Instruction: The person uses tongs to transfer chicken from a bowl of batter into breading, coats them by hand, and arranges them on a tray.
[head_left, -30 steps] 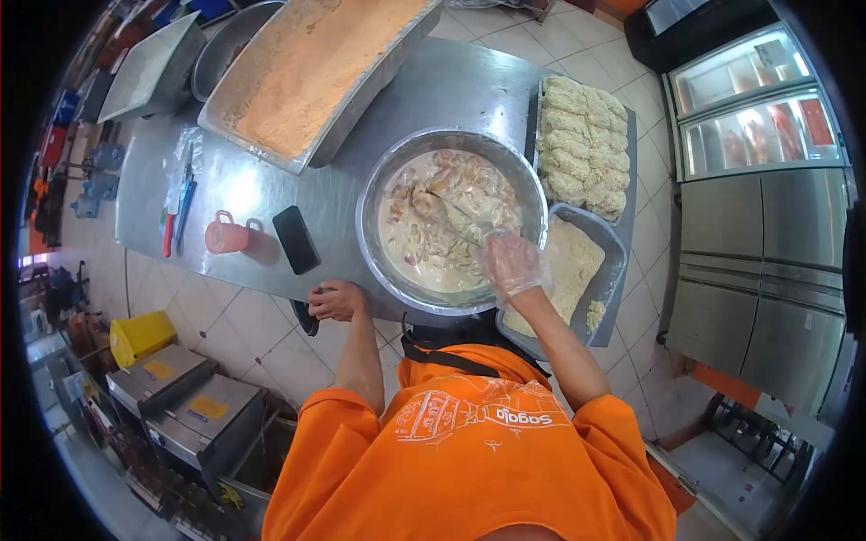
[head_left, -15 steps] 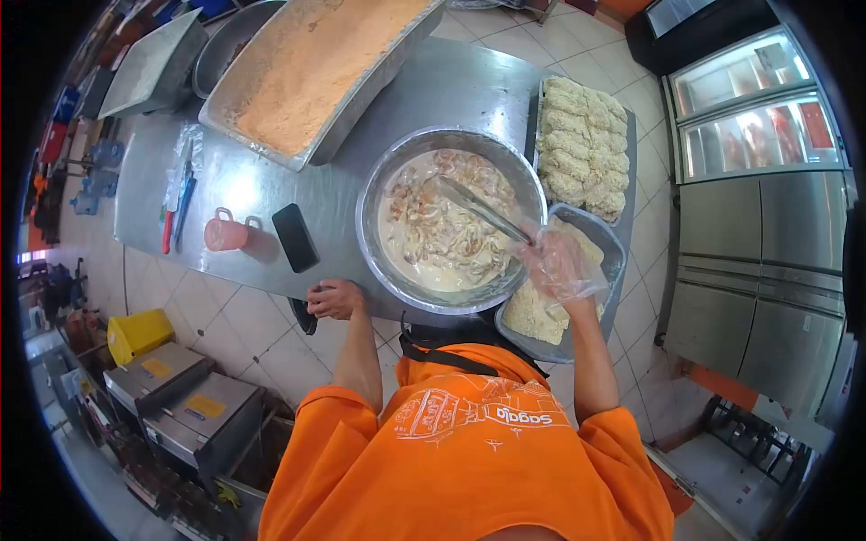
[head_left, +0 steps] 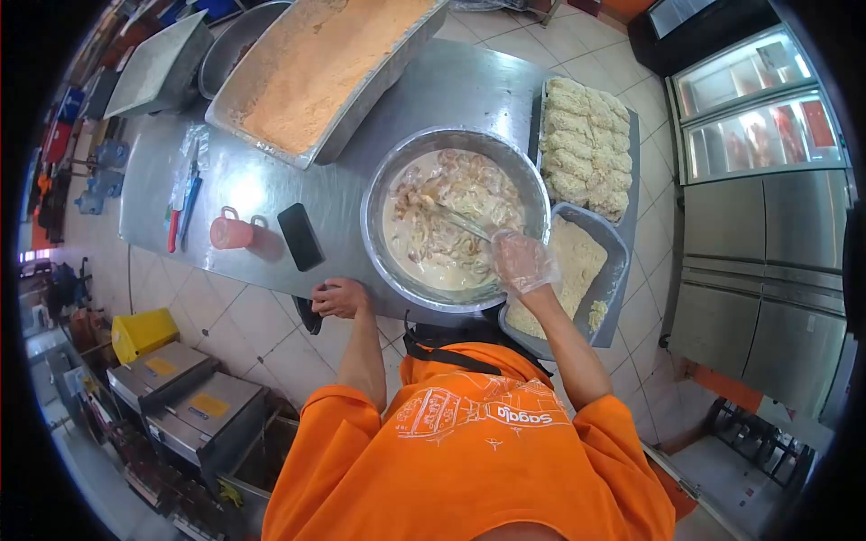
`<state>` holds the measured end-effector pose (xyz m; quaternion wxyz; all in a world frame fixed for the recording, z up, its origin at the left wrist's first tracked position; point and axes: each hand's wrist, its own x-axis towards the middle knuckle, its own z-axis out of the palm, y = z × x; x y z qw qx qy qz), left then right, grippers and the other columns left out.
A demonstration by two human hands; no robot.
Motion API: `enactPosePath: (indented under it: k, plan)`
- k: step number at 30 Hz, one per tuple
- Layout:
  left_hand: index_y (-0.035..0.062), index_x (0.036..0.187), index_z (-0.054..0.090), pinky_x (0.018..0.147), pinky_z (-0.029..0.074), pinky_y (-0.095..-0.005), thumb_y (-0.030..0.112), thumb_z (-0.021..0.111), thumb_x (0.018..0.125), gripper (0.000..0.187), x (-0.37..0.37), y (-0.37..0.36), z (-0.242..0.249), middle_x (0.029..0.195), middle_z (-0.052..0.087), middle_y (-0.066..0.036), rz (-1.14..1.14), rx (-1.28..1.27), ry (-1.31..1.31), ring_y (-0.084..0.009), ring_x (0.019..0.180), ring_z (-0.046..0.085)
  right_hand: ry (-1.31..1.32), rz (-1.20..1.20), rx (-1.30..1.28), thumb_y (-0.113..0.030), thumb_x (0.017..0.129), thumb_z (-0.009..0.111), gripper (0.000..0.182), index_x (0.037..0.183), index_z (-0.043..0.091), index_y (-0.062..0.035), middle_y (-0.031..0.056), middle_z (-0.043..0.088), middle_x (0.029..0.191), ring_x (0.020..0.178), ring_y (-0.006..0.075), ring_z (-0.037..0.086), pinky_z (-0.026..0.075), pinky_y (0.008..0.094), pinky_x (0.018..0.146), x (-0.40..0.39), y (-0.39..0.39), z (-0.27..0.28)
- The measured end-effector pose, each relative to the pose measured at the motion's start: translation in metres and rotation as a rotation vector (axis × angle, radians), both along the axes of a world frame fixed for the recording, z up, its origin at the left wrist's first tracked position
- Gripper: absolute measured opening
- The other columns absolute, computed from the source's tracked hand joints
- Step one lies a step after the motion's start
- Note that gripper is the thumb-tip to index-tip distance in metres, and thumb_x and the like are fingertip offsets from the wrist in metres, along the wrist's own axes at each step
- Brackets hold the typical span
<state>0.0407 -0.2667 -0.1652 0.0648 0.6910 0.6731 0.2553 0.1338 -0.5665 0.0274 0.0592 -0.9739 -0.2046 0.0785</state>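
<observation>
My right hand (head_left: 521, 260), in a clear plastic glove, grips metal tongs (head_left: 462, 222) over a large round metal bowl (head_left: 368, 209). The tips of the tongs are down among the pieces of battered meat (head_left: 446, 194) in pale, creamy liquid. At the front edge of the steel table (head_left: 162, 221), my left hand (head_left: 340, 298) is closed, its fingers curled. A black object (head_left: 308, 315) shows beside those fingertips; what the fingers hold is hidden. Against the bowl's right side, a grey tub (head_left: 615, 261) contains pale crumbs (head_left: 568, 270).
Coated pieces (head_left: 586, 149) fill a tray at the back right. A long metal pan (head_left: 329, 144) of orange powder stands at the back left. A phone (head_left: 300, 237), a pink cup (head_left: 232, 232) and a red-handled knife (head_left: 173, 230) lie left of the bowl.
My right hand has moved left from above the crumb tub to the bowl's right inner side. The tong tips have shifted left and lower in the mix. My left hand stays put.
</observation>
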Motion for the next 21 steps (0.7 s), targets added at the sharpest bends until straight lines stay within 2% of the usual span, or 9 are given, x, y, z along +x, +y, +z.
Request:
enactPosePath:
  k: [2, 4, 6, 8, 10, 13, 17, 19, 21]
  plan:
    - [0.0087, 0.105, 0.051, 0.079, 0.047, -0.0469, 0.026, 0.052, 0.087, 0.025, -0.001, -0.001, 0.001, 0.108, 0.044, -0.017, -0.009, 0.005, 0.009, -0.0374, 0.102, 0.047, -0.019, 0.032, 0.026, -0.019, 0.085, 0.054, 0.026, 0.106, 0.064, -0.0069, 0.0175, 0.066, 0.092, 0.077, 0.0308, 0.066, 0.052, 0.0443, 0.065, -0.005, -0.014, -0.007]
    - [0.0095, 0.105, 0.051, 0.08, 0.047, -0.047, 0.026, 0.052, 0.087, 0.025, 0.001, -0.001, 0.001, 0.107, 0.044, -0.016, 0.01, 0.01, 0.009, -0.0364, 0.101, 0.047, -0.225, 0.132, 0.274, -0.021, 0.086, 0.059, 0.033, 0.115, 0.06, -0.0057, 0.0142, 0.057, 0.07, 0.064, 0.0325, 0.058, 0.045, 0.0464, 0.058, -0.009, -0.031, -0.026]
    - [0.0098, 0.105, 0.051, 0.08, 0.047, -0.0472, 0.026, 0.053, 0.086, 0.025, 0.0, 0.0, -0.004, 0.107, 0.044, -0.016, 0.006, 0.019, 0.016, -0.0361, 0.101, 0.047, -0.179, 0.187, 0.304, -0.021, 0.086, 0.059, 0.034, 0.116, 0.061, -0.0053, 0.0148, 0.058, 0.071, 0.065, 0.0322, 0.059, 0.045, 0.0451, 0.059, -0.004, -0.044, -0.021]
    - [0.0102, 0.105, 0.051, 0.079, 0.047, -0.0475, 0.026, 0.053, 0.086, 0.025, -0.002, 0.002, -0.009, 0.107, 0.044, -0.015, 0.004, 0.031, 0.025, -0.0358, 0.101, 0.047, -0.13, 0.244, 0.337, -0.022, 0.086, 0.06, 0.034, 0.116, 0.061, -0.005, 0.0154, 0.059, 0.073, 0.066, 0.032, 0.059, 0.045, 0.0438, 0.059, 0.003, -0.039, 0.014]
    - [0.0103, 0.105, 0.051, 0.079, 0.047, -0.0476, 0.026, 0.053, 0.086, 0.024, -0.003, 0.004, -0.013, 0.108, 0.043, -0.016, 0.003, 0.039, 0.045, -0.0362, 0.101, 0.047, 0.318, -0.02, 0.367, -0.027, 0.083, 0.062, 0.036, 0.111, 0.064, -0.0056, 0.0208, 0.063, 0.08, 0.075, 0.0367, 0.061, 0.047, 0.0468, 0.069, 0.007, -0.028, 0.062]
    - [0.007, 0.106, 0.048, 0.08, 0.047, -0.0477, 0.024, 0.05, 0.088, 0.025, -0.001, -0.001, 0.0, 0.108, 0.044, -0.016, -0.015, 0.006, 0.024, -0.0358, 0.103, 0.046, 0.487, -0.138, 0.388, -0.029, 0.085, 0.061, 0.037, 0.111, 0.065, -0.0036, 0.023, 0.062, 0.077, 0.076, 0.0375, 0.061, 0.047, 0.0467, 0.07, 0.012, -0.03, 0.081]
    - [0.0071, 0.106, 0.048, 0.081, 0.046, -0.0483, 0.024, 0.051, 0.088, 0.025, 0.0, 0.0, -0.001, 0.108, 0.044, -0.016, -0.015, 0.004, -0.007, -0.0361, 0.102, 0.046, 0.324, -0.249, 0.347, -0.033, 0.085, 0.06, 0.04, 0.114, 0.064, -0.0044, 0.0224, 0.063, 0.079, 0.077, 0.0388, 0.062, 0.048, 0.0473, 0.071, 0.008, -0.048, 0.047]
    - [0.0071, 0.106, 0.048, 0.081, 0.046, -0.0483, 0.024, 0.051, 0.088, 0.025, 0.0, 0.0, 0.0, 0.108, 0.043, -0.016, -0.01, -0.018, -0.002, -0.0364, 0.102, 0.047, 0.066, -0.288, 0.144, -0.032, 0.084, 0.061, 0.043, 0.116, 0.062, -0.0031, 0.0207, 0.064, 0.08, 0.076, 0.0395, 0.063, 0.049, 0.0474, 0.07, 0.004, -0.047, 0.045]
    - [0.0071, 0.106, 0.048, 0.081, 0.046, -0.0484, 0.024, 0.051, 0.088, 0.025, -0.001, 0.001, -0.004, 0.108, 0.043, -0.017, -0.014, 0.019, 0.013, -0.0366, 0.102, 0.047, 0.093, -0.303, 0.165, -0.031, 0.083, 0.063, 0.046, 0.119, 0.06, -0.0014, 0.0207, 0.065, 0.08, 0.075, 0.0387, 0.064, 0.049, 0.0471, 0.068, 0.002, -0.043, 0.054]
